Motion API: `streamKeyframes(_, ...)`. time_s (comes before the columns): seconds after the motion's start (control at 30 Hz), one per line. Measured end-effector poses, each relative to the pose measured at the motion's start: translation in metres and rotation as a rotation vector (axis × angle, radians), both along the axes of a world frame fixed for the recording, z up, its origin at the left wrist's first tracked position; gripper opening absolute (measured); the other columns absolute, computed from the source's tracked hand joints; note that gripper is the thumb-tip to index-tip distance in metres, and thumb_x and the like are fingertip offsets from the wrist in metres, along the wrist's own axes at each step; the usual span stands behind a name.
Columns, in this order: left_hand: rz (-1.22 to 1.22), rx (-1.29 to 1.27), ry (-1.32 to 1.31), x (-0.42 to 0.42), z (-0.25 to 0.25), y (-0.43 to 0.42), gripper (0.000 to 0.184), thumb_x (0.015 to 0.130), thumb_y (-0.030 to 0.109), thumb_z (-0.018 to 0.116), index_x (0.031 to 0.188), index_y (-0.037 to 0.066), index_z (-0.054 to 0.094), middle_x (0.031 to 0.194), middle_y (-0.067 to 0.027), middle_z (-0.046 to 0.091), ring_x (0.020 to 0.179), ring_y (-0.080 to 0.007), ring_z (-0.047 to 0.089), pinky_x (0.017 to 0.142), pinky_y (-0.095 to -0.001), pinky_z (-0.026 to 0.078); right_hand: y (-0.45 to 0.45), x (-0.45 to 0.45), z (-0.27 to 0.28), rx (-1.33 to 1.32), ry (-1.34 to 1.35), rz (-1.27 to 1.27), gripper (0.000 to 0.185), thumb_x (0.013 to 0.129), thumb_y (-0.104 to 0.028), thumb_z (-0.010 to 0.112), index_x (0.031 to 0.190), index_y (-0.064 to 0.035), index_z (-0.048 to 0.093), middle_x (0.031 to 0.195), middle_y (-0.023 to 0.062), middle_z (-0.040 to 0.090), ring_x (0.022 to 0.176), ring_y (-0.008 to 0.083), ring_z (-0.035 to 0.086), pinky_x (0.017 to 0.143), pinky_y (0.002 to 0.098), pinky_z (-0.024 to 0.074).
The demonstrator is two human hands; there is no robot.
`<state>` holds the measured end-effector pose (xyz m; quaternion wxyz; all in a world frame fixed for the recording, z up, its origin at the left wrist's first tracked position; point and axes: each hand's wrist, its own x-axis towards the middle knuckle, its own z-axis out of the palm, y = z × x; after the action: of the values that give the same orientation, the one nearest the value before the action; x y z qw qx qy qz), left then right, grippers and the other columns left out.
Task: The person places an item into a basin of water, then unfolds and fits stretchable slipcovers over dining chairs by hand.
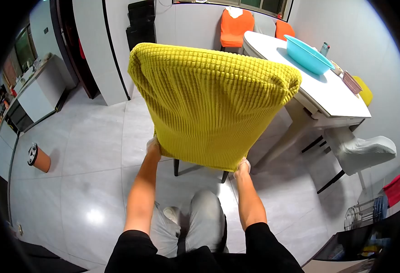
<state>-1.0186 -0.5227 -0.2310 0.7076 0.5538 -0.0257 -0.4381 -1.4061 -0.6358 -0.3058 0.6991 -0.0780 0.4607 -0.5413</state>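
Note:
A yellow-green ribbed chair cover is stretched over the backrest of a chair in front of me, its back side towards me. Its top corners look bunched and folded. My left hand is closed on the cover's lower left edge, with the fingers partly hidden behind the fabric. At the lower right corner, my right hand grips the cover's hem. Both hands seem to wear thin clear gloves. Dark chair legs show below the hem; the seat is hidden.
A white table stands close on the right, bearing a turquoise basin. A grey-covered chair sits beyond it, and an orange chair stands at the back. On the left floor is a brown bin. A wire rack is at lower right.

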Motion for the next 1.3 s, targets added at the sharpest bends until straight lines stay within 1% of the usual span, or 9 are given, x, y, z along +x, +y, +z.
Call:
streamKeyframes(0.13,-0.166,-0.46,0.392,-0.023,0.079,0.031,0.046,0.1,0.033,0.044,0.131,0.0,0.048,0.127,-0.0129,0.056,0.103,-0.0272,0.061,0.082,-0.0402,0.054,-0.022,-0.013,0.01,-0.004,-0.16,0.045,0.024,0.095,-0.025,0.05,0.107,-0.0077,0.062,0.101,0.0073,0.067,0.087,0.0262,0.067,0.078,0.0456,0.056)
streamKeyframes(0.3,-0.12,-0.739,0.522,0.039,-0.005,-0.011,0.047,0.098,0.021,0.048,0.142,0.01,0.033,0.124,-0.0113,0.054,0.096,-0.0253,0.063,0.075,-0.0398,0.055,-0.041,-0.023,0.003,-0.082,-0.197,0.111,0.022,0.096,-0.017,0.046,0.111,-0.0053,0.058,0.106,0.0096,0.066,0.092,0.0272,0.066,0.078,0.044,0.0573)
streamKeyframes(0.4,0.021,-0.488,0.334,0.058,-0.044,-0.04,0.061,0.092,0.008,0.058,0.142,0.022,0.027,0.108,-0.0111,0.06,0.089,-0.0233,0.064,0.066,-0.0412,0.056,-0.04,-0.011,0.009,-0.007,-0.099,0.131,0.026,0.096,-0.024,0.051,0.113,-0.0059,0.059,0.106,0.0092,0.066,0.092,0.0256,0.066,0.075,0.0413,0.0575)
streamKeyframes(0.63,0.236,0.145,-0.153,0.026,-0.121,-0.062,0.029,0.088,0.016,0.063,0.111,0.012,0.046,0.098,-0.0117,0.063,0.082,-0.0239,0.061,0.064,-0.04,0.052,-0.034,-0.006,-0.027,0.057,0.252,-0.108,0.03,0.093,-0.026,0.059,0.113,-0.0046,0.059,0.109,0.0088,0.065,0.088,0.0238,0.065,0.074,0.0384,0.0554)
streamKeyframes(0.87,-0.165,0.376,-0.243,0.038,-0.102,-0.076,0.044,0.085,0.023,0.065,0.12,0.003,0.047,0.108,-0.0135,0.059,0.094,-0.0244,0.058,0.08,-0.0385,0.048,-0.038,-0.025,0.085,-0.062,0.451,0.027,0.016,0.086,-0.026,0.062,0.093,-0.0125,0.062,0.082,0.0034,0.062,0.061,0.0174,0.053,0.056,0.0344,0.0475)
streamKeyframes(0.9,-0.126,0.427,-0.298,0.037,-0.084,-0.065,0.045,0.085,0.024,0.065,0.121,0.004,0.046,0.11,-0.0131,0.058,0.097,-0.0244,0.057,0.083,-0.0385,0.047,-0.054,-0.043,0.096,0.019,0.657,0.004,0.011,0.082,-0.022,0.059,0.089,-0.0132,0.06,0.072,0.0014,0.052,0.057,0.0152,0.047,0.052,0.0303,0.0424)
streamKeyframes(0.97,0.027,0.503,-0.41,0.017,-0.015,-0.018,0.048,0.085,0.026,0.067,0.124,0.007,0.046,0.113,-0.0115,0.057,0.104,-0.0241,0.053,0.089,-0.0385,0.044,-0.062,-0.063,0.143,-0.407,0.624,-0.156,0.047,0.083,-0.022,0.05,0.129,-0.0105,0.051,0.069,-0.003,0.042,0.061,0.0103,0.041,0.06,0.0279,0.0392)
streamKeyframes(1.07,0.147,0.289,-0.707,-0.04,0.046,0.038,0.056,0.079,0.018,0.072,0.126,0.007,0.045,0.118,-0.0126,0.052,0.109,-0.0257,0.05,0.093,-0.0395,0.043,-0.04,-0.042,0.259,-0.827,0.469,-0.29,0.049,0.098,-0.036,0.043,0.139,-0.0099,0.043,0.123,0.0074,0.059,0.114,0.0227,0.051,0.105,0.041,0.0329)
streamKeyframes(1.3,-0.313,-0.377,-0.803,-0.239,0.162,0.074,0.13,0.064,0.022,0.088,0.148,0.002,-0.011,0.152,-0.021,0.009,0.141,-0.0352,0.015,0.117,-0.045,0.015,-0.069,-0.016,0.277,-0.69,0.165,0.092,0.083,0.083,-0.075,0.046,0.141,-0.0147,0.041,0.13,0.0077,0.052,0.11,0.0243,0.054,0.084,0.0417,0.0512)
